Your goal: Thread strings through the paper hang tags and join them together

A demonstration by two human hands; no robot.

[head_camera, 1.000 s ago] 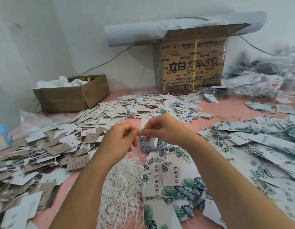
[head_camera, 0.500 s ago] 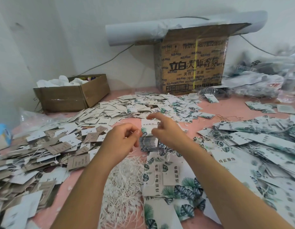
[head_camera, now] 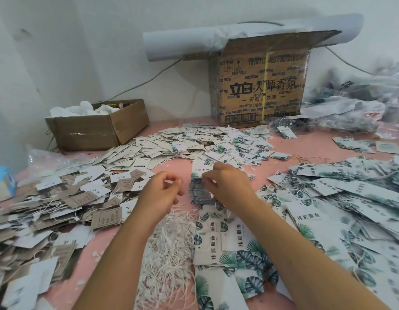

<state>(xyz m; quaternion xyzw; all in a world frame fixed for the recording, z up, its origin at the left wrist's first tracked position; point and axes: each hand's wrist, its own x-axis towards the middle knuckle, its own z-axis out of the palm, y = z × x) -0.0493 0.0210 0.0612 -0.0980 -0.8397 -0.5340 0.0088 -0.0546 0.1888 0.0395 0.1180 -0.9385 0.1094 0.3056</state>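
The right hand (head_camera: 225,186) had its grip clamped on a leaf-print tag (head_camera: 200,167) over the table (head_camera: 306,148); the left hand (head_camera: 160,191) was curled, holding a string or nothing, I could not tell. Strung tags (head_camera: 48,204) lay heaped at left; many leaf tags (head_camera: 350,198) and loose strings (head_camera: 169,247) apparently awaited work.

From here, bare pink table (head_camera: 306,148) shows only as a narrow lane from the middle out toward the far right, plus a strip between the near-left heap and the strings (head_camera: 169,253), which lie tangled between the forearms. The left hand (head_camera: 160,189) and right hand (head_camera: 225,184), the latter pinching a leaf tag (head_camera: 199,167), fill the lane's near end. Brown and white tags (head_camera: 48,209) bank up on the left, leaf-print tags (head_camera: 350,198) on the right. A small box (head_camera: 97,130), a tall carton (head_camera: 261,86) and plastic bags (head_camera: 350,108) close off the back
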